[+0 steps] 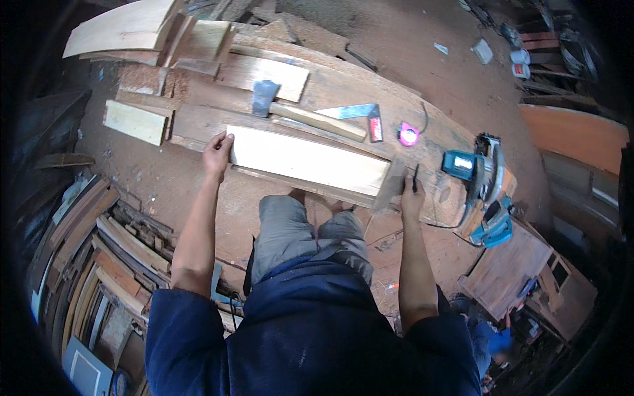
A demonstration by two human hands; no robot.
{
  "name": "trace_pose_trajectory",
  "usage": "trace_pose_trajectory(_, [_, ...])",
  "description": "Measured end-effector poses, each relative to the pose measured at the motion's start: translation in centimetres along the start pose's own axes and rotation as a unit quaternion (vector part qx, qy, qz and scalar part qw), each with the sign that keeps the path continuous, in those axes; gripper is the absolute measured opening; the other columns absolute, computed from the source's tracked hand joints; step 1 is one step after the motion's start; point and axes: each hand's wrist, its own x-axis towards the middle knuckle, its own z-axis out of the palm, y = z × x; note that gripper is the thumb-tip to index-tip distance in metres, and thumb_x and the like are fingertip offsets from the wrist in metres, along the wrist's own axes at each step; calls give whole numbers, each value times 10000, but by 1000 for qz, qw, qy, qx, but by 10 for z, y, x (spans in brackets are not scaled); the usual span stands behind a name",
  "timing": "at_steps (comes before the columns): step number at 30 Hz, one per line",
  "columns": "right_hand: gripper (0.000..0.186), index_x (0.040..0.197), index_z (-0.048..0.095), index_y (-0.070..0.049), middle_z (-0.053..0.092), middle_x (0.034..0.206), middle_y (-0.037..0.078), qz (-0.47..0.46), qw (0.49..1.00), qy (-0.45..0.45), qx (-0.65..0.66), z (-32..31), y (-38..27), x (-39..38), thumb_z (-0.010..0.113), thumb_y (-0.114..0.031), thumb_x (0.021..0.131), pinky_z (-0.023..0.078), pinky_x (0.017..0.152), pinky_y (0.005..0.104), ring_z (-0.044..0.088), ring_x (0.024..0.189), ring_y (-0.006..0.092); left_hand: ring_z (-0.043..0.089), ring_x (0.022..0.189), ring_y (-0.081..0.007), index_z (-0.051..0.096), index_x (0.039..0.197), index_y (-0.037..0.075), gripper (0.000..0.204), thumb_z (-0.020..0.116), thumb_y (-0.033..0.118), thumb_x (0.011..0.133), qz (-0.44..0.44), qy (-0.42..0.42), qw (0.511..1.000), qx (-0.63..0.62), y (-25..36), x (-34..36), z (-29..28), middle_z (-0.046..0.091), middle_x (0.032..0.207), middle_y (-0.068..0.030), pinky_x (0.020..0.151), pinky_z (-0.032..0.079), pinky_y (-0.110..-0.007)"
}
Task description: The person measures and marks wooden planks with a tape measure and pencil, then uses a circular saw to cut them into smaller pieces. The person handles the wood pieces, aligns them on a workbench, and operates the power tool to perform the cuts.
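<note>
A pale planed board [307,158] lies lengthwise across the workbench in front of me. My left hand [217,156] pinches its left end, thumb on top. At the right end, my right hand [413,195] is closed around a thin dark pencil-like stick [415,177] that points up. Between that hand and the board is a flat grey-brown piece [391,183]; I cannot tell if the hand touches it. Beyond the board lie a hatchet [265,98] with a wooden handle, a metal try square [360,112] and a pink tape measure [408,134].
A teal circular saw [462,165] and another teal power tool [494,228] sit at the bench's right end. Cut boards [125,30] are piled at the far left. Timber offcuts [122,251] fill the floor at left. Another person [485,340] is at lower right.
</note>
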Motion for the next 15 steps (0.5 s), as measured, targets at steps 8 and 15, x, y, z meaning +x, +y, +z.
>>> trace_pose_trajectory(8, [377, 1107, 708, 30, 682, 893, 34, 30, 995, -78, 50, 12, -14, -8, 665, -333, 1016, 478, 777, 288, 576, 832, 124, 604, 923, -106, 693, 1250, 5, 364, 696, 271, 1001, 56, 14, 995, -81, -4, 2, 7, 697, 1022, -40, 840, 499, -262])
trace_pose_trajectory(15, [388, 1086, 684, 46, 692, 875, 69, -51, 995, -17, 85, 36, -31, -33, 708, -328, 985, 492, 750, 321, 599, 799, 143, 610, 978, -128, 680, 1237, -13, 386, 674, 304, 1016, 63, 4, 998, -17, -2, 9, 7, 697, 1088, -62, 873, 498, -277])
